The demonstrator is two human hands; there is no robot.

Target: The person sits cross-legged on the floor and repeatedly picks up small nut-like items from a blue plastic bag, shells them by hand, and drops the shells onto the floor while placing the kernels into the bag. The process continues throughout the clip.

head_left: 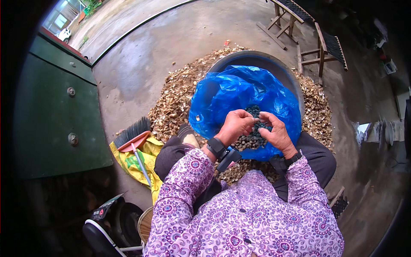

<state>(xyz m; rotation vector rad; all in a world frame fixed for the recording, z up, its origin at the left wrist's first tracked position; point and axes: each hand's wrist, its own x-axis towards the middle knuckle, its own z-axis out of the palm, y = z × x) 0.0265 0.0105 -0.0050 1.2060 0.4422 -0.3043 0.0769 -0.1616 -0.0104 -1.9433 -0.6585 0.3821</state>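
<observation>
My left hand (239, 125) is closed in a pinch above a blue plastic bag (218, 96). What its fingertips hold is too small to make out. Close beside it, my right hand (278, 133) curves toward the left fingertips, with a gap between its thumb and fingers. Beneath both hands, small dark round nuts or seeds (250, 141) lie heaped in the bag, some looking teal. The bag lines a wide metal basin (292, 77), whose grey rim shows at the back and right.
Broken brown shells (177, 92) are piled around the basin. At left, a brush with a pink head (133, 142) rests on a yellow sack (147, 150), near a green metal door (60, 115). Wooden folding stools (321, 53) stand at the far right. A round wooden seat (145, 225) is at lower left.
</observation>
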